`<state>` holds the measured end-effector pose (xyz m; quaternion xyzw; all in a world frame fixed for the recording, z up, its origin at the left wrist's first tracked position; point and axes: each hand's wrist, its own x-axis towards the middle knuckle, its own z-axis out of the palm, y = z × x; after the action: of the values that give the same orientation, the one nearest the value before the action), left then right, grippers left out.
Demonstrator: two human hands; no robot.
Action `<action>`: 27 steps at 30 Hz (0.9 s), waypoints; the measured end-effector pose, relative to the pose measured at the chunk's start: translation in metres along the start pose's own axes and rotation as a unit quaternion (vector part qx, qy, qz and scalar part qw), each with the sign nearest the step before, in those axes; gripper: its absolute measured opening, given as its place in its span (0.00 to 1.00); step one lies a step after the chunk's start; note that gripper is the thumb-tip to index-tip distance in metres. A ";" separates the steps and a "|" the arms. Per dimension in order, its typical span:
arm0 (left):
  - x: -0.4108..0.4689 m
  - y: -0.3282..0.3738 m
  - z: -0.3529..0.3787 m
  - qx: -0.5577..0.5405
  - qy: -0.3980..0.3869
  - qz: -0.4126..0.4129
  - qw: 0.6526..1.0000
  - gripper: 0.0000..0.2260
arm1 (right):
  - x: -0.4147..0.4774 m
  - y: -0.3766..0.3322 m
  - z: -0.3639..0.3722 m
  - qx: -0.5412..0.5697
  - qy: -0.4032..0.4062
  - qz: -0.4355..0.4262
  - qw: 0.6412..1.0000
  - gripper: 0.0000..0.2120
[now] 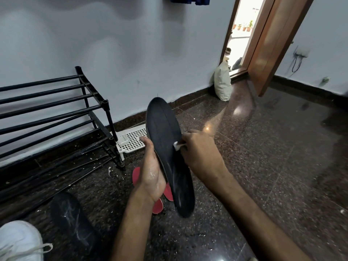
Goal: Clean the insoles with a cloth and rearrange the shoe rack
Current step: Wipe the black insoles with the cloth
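The left hand (152, 172) gripped the black insole (167, 147) at its left edge, thumb up, fingers hidden behind it. The right hand (199, 153) pinched a small white cloth (177, 146) against its right edge. The insole, whitish-streaked near the heel, stood nearly upright above the floor (263, 166), toe end up, heel toward the person

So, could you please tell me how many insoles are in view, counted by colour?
Black: 2, the held insole in the left hand and the floor insole.
Red: 2 as far as shows, the red insoles lying on the floor, partly hidden behind that hand.
Total: 4.
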<state>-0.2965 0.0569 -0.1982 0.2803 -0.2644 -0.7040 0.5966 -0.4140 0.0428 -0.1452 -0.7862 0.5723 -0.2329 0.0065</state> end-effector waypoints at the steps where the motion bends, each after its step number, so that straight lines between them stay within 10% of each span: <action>1: -0.001 -0.002 0.001 0.001 0.007 -0.003 1.000 0.37 | -0.002 -0.007 0.003 0.031 0.029 -0.020 0.999 0.06; 6: -0.004 0.002 -0.005 -0.031 0.018 -0.013 0.999 0.36 | -0.002 -0.015 -0.004 0.128 -0.112 -0.064 0.983 0.03; 12: -0.003 -0.002 0.000 -0.017 -0.017 -0.016 1.000 0.37 | 0.002 -0.009 -0.003 0.040 0.032 -0.035 0.998 0.07; 17: -0.002 0.009 -0.008 -0.019 0.021 0.012 1.000 0.38 | 0.001 -0.011 -0.008 0.110 -0.175 -0.085 0.975 0.06; 23: -0.003 0.003 -0.001 0.011 0.005 0.011 1.000 0.34 | 0.002 -0.010 0.004 0.069 0.041 -0.056 0.995 0.06; 27: -0.003 0.003 -0.009 -0.012 0.024 0.004 1.000 0.35 | 0.001 -0.013 -0.003 0.144 -0.103 -0.108 0.978 0.04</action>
<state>-0.2879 0.0586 -0.2018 0.2884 -0.2425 -0.6978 0.6091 -0.4034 0.0473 -0.1384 -0.8542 0.4406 -0.2297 0.1531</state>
